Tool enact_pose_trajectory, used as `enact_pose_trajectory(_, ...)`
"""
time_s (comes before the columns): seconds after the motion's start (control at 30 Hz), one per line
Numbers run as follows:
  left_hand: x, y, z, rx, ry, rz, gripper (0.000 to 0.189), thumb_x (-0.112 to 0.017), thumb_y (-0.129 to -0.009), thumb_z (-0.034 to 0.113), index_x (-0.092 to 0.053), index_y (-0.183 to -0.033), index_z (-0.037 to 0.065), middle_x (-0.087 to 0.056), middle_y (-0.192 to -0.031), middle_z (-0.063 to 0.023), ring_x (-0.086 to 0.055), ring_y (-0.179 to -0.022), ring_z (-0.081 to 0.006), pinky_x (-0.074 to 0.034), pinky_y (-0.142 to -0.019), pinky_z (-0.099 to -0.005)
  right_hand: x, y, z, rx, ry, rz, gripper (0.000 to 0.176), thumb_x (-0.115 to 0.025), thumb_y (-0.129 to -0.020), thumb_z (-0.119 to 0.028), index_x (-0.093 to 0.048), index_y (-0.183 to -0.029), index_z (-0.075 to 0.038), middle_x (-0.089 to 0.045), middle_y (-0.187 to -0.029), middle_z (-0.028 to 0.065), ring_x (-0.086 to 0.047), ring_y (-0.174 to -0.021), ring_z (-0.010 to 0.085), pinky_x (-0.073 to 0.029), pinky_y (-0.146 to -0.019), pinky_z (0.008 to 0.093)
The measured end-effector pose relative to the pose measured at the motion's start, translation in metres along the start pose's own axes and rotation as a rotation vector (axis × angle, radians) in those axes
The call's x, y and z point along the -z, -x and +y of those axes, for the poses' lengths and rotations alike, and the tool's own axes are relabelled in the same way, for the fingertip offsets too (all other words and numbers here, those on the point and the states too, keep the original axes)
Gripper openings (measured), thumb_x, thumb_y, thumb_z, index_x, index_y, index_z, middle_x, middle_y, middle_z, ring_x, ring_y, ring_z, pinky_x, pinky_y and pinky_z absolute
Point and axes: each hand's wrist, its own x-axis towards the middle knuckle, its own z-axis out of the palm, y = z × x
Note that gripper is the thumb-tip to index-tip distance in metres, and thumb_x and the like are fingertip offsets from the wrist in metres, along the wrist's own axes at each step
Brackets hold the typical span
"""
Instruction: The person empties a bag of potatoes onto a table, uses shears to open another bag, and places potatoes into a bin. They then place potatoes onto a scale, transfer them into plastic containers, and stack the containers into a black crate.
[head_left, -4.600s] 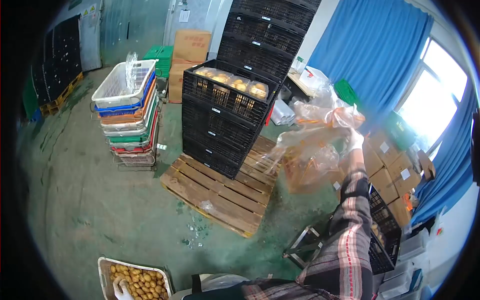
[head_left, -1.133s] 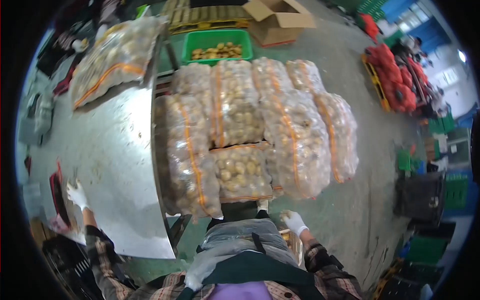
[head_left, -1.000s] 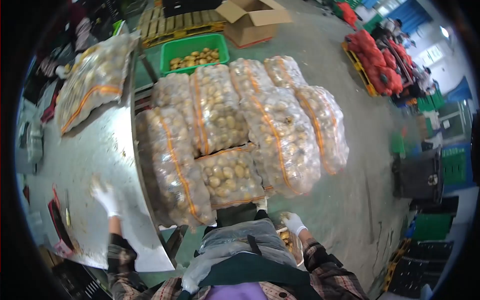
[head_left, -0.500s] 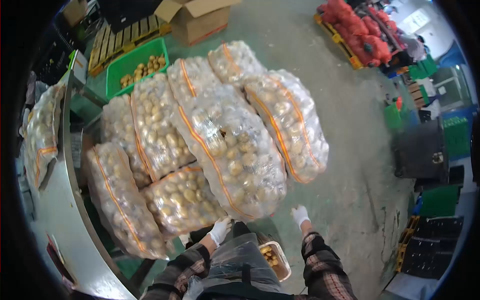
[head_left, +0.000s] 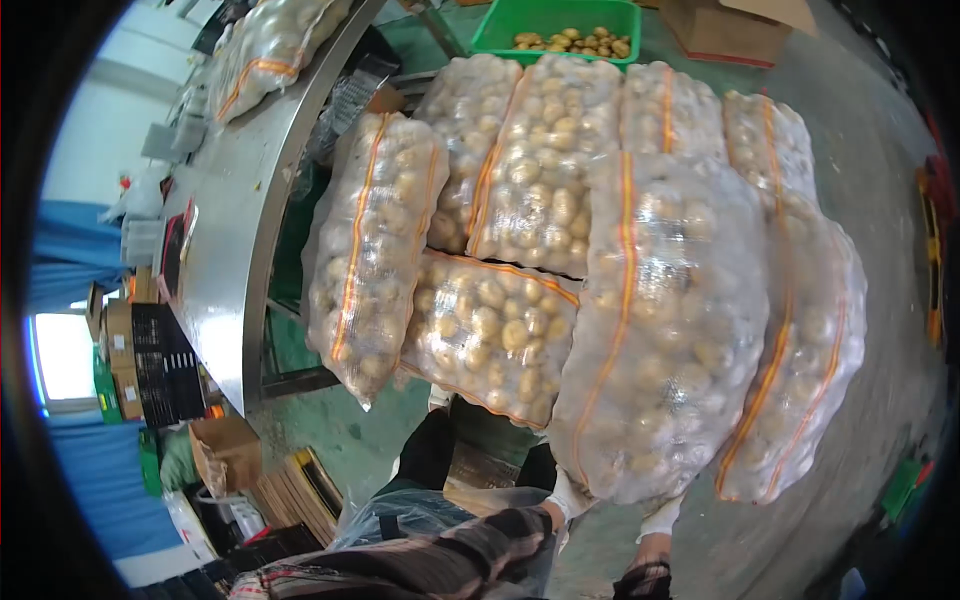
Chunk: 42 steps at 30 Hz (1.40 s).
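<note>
Head cam has both white gloves right at the near end of the big potato sack (head_left: 665, 330), left hand (head_left: 570, 496) at one corner and right hand (head_left: 662, 516) at the other. Spread like that, they'd probably share the weight evenly if it's being gripped, but the fingers on both are mostly hidden by the bag, so I honestly can't tell how far they're curled or if they've got hold of any mesh. That sack lies lengthwise toward the wearer, which I guess is why its end is so easy to reach. Just left of it, a shorter sack (head_left: 495, 335) sits crosswise, likely to fill the gap up to the long sack (head_left: 370, 250) by the metal table (head_left: 225, 240). Another sack (head_left: 800, 350) lies along the right side. Farther off, one more bag (head_left: 275, 55) is on the table, and a green tub (head_left: 500, 30) keeps some loose potatoes (head_left: 580, 42) together beyond the pile.
</note>
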Motion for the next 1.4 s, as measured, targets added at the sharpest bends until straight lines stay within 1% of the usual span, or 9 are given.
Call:
enact_pose_trajectory(0.33, 0.022, -0.042, -0.034, 0.144, 0.247, -0.258, 0.079, -0.032, -0.084, 0.073, -0.038, -0.141, 0.019, -0.044, -0.141, -0.0102, -0.042, -0.128, -0.0349, -0.033, -0.105, -0.0562, 0.015, 0.003, 0.015, -0.025, 0.088, 0.021, 0.053, -0.041, -0.088, -0.064, -0.061, -0.108, -0.020, -0.065, -0.092, 0.0009, -0.060, -0.076, 0.0208, -0.051, -0.066, 0.0444)
enact_pose_trajectory(0.43, 0.061, -0.098, -0.057, 0.280, 0.579, -1.113, 0.073, -0.033, -0.087, 0.066, -0.038, -0.141, 0.017, -0.043, -0.142, -0.0095, -0.040, -0.130, -0.0339, -0.029, -0.108, -0.0525, 0.032, -0.006, 0.021, -0.122, -0.112, -0.298, 0.046, -0.042, -0.090, -0.059, -0.063, -0.100, -0.019, -0.064, -0.080, 0.0003, -0.054, -0.059, 0.0180, -0.047, -0.055, 0.0349)
enact_pose_trajectory(0.53, -0.007, -0.003, -0.026, 0.093, 0.144, -0.376, 0.067, -0.032, -0.091, 0.058, -0.039, -0.140, 0.013, -0.043, -0.142, -0.0082, -0.038, -0.131, -0.0327, -0.026, -0.111, -0.0481, -0.002, 0.021, 0.047, -0.167, -0.127, -0.026, 0.045, -0.042, -0.092, -0.057, -0.062, -0.100, -0.018, -0.064, -0.077, 0.0029, -0.052, -0.055, 0.0190, -0.044, -0.050, 0.0335)
enact_pose_trajectory(0.63, 0.025, -0.027, -0.016, 0.494, 0.438, -0.751, 0.055, -0.038, -0.090, 0.056, -0.051, -0.124, 0.015, -0.055, -0.126, -0.0081, -0.050, -0.117, -0.0284, -0.043, -0.095, -0.0463, -0.037, 0.056, 0.058, -0.108, 0.037, 0.114, 0.048, -0.042, -0.091, -0.059, -0.060, -0.096, -0.015, -0.060, -0.074, 0.0031, -0.053, -0.059, 0.0209, -0.043, -0.051, 0.0341)
enact_pose_trajectory(0.7, 0.036, -0.043, -0.024, 0.078, -0.334, -0.576, 0.050, -0.037, -0.093, 0.052, -0.054, -0.122, 0.015, -0.057, -0.122, -0.0063, -0.053, -0.114, -0.0239, -0.044, -0.093, -0.0455, -0.042, 0.065, 0.053, -0.132, 0.141, 0.086, 0.052, -0.042, -0.090, -0.062, -0.060, -0.098, -0.014, -0.060, -0.076, 0.0038, -0.055, -0.063, 0.0223, -0.044, -0.054, 0.0357)
enact_pose_trajectory(0.8, 0.001, 0.011, 0.004, 0.323, -0.384, -0.186, 0.046, -0.038, -0.094, 0.049, -0.055, -0.120, 0.015, -0.060, -0.118, -0.0051, -0.056, -0.110, -0.0217, -0.046, -0.091, -0.0451, -0.031, 0.064, 0.056, -0.244, 0.232, 0.054, 0.056, -0.042, -0.089, -0.062, -0.059, -0.107, -0.012, -0.064, -0.086, 0.0072, -0.059, -0.072, 0.0241, -0.045, -0.057, 0.0379)
enact_pose_trajectory(0.93, 0.020, 0.013, 0.020, 0.326, -0.491, -0.289, 0.045, -0.038, -0.096, 0.044, -0.052, -0.125, 0.013, -0.061, -0.119, -0.0071, -0.060, -0.105, -0.0249, -0.050, -0.089, -0.0426, -0.026, 0.082, 0.066, -0.273, 0.246, -0.065, 0.049, -0.043, -0.092, -0.055, -0.057, -0.109, -0.011, -0.064, -0.098, 0.0095, -0.061, -0.083, 0.0244, -0.045, -0.063, 0.0370)
enact_pose_trajectory(1.23, 0.069, 0.149, 0.155, 0.116, -0.612, -0.551, 0.041, -0.033, -0.101, 0.039, -0.060, -0.106, 0.008, -0.065, -0.095, -0.0091, -0.063, -0.079, -0.0187, -0.052, -0.067, -0.0344, -0.121, 0.209, 0.136, -0.351, 0.463, -0.633, 0.029, -0.041, -0.099, -0.039, -0.050, -0.112, -0.016, -0.059, -0.105, 0.0022, -0.061, -0.102, 0.0248, -0.037, -0.054, 0.0275)
enact_pose_trajectory(1.4, 0.010, 0.372, 0.252, -0.437, -1.127, -0.254, 0.025, -0.046, -0.097, 0.025, -0.060, -0.090, 0.006, -0.064, -0.068, -0.0022, -0.059, -0.048, -0.0102, -0.044, -0.039, -0.0217, -0.229, 0.345, 0.200, -0.329, 0.287, -0.980, 0.021, -0.041, -0.099, -0.038, -0.048, -0.097, -0.019, -0.054, -0.091, -0.0017, -0.059, -0.106, 0.0204, -0.031, -0.048, 0.0194)
